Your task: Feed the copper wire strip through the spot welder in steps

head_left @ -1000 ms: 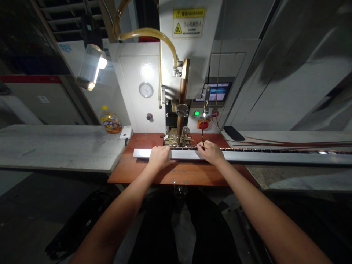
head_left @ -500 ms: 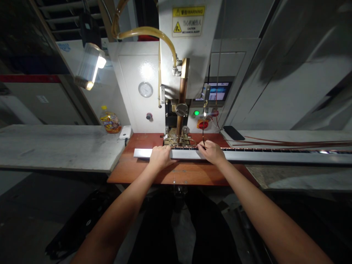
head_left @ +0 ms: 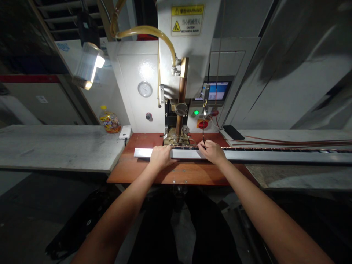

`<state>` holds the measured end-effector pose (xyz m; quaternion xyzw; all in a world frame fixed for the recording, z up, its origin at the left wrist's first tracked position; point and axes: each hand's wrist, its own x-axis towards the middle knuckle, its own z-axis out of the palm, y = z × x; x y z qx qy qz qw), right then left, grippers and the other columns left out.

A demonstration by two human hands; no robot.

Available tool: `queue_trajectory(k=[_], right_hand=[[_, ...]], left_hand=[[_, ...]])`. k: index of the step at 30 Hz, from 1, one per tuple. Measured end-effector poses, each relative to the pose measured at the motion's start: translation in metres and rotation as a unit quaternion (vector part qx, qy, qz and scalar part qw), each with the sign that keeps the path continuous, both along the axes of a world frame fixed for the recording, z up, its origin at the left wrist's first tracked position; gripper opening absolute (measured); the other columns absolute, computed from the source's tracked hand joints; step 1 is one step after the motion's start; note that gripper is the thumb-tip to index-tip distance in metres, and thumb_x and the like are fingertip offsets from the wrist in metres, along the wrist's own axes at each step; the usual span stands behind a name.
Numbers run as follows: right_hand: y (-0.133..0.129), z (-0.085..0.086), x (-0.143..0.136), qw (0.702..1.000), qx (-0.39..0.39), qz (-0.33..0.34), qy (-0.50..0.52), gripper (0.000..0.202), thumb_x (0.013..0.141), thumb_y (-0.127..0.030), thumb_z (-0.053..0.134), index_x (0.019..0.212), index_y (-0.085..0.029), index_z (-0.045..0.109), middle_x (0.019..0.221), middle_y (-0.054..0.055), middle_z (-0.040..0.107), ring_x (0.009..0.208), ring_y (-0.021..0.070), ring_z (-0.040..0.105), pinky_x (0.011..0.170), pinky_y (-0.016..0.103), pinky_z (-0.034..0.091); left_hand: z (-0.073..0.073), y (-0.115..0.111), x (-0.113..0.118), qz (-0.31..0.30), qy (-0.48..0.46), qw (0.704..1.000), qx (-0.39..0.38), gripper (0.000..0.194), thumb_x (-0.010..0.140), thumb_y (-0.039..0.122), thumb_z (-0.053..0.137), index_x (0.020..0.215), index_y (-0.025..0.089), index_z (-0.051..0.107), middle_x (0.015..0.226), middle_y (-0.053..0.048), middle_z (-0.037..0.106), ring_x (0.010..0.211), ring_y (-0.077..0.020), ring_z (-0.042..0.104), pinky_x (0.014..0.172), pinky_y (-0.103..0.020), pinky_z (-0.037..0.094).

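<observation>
A long silvery metal bar [head_left: 275, 157] lies crosswise in front of a press-like machine [head_left: 137, 110], with a dark, copper-edged strip [head_left: 255, 149] along its far edge. My left hand [head_left: 161, 156] is closed over the bar near its left end, thumb on the near side. Further right, my right hand [head_left: 212, 151] rests at the bar, its fingers pinched around a thin dark rod [head_left: 204, 136] that points up toward a hanging fitting. Between my hands, a copper-coloured electrode rod [head_left: 180, 124] comes down to the far edge of the bar. Its tip is too small to make out.
A reddish-brown board [head_left: 176, 178] supports the bar. Copper-coloured strips [head_left: 288, 142] and a black phone [head_left: 233, 132] lie on the right table. To the left stand a yellow-capped bottle [head_left: 110, 121] and a white box [head_left: 125, 132]. A lit lamp [head_left: 89, 68] hangs upper left.
Both hands stay in nearly the same place on the bar and the rod. The machine's screen shows a slightly different picture, and the view has shifted very little.
</observation>
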<state>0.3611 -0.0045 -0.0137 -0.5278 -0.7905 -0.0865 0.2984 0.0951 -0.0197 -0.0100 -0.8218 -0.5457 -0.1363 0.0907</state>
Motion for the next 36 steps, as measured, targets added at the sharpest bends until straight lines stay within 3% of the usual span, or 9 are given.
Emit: queue_trajectory(k=[36], right_hand=[[0.014,0.006,-0.001,0.998,-0.051,-0.011,-0.043,0.032,0.093,-0.034,0.039,0.081,-0.023,0.067,0.083,0.005,0.072,0.079,0.0186,0.063,0.071,0.027,0.038]], left_hand=[[0.017,0.010,0.004,0.022,0.052,0.996,-0.062,0.071,0.065,0.082,0.055,0.096,0.019,0.061,0.094,-0.012,0.072,0.088,-0.0315,0.068,0.076,-0.037,0.049]])
